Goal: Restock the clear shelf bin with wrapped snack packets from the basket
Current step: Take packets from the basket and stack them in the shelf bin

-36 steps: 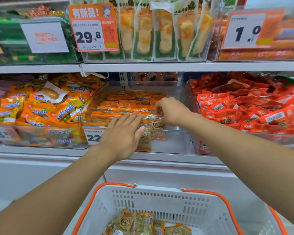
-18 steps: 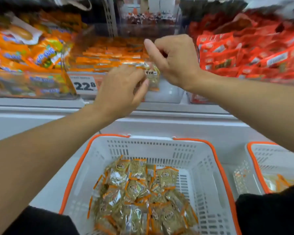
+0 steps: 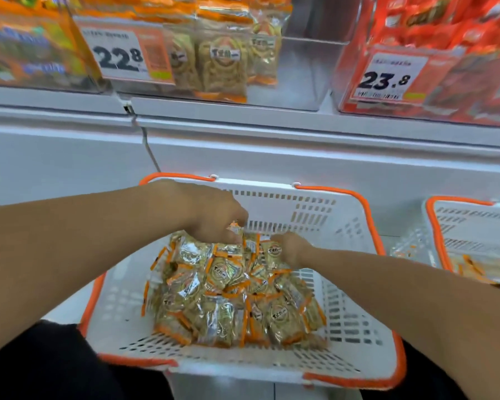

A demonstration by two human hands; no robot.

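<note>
A white basket with an orange rim sits below the shelf and holds a pile of gold snack packets with orange edges. Both my hands are down at the far end of that pile. My left hand curls its fingers round a packet at the top of the heap. My right hand curls over another packet beside it, its fingertips hidden. The clear shelf bin stands above with several of the same packets upright at its front left.
A 22.8 price tag hangs on the bin's front. An orange-packet bin stands to its left, a red-packet bin tagged 23.8 to its right. A second white basket sits at the right. The white shelf ledge juts out above the baskets.
Both hands have left the shelf bin and dropped into the basket. The view has tilted down, so the basket fills the middle.
</note>
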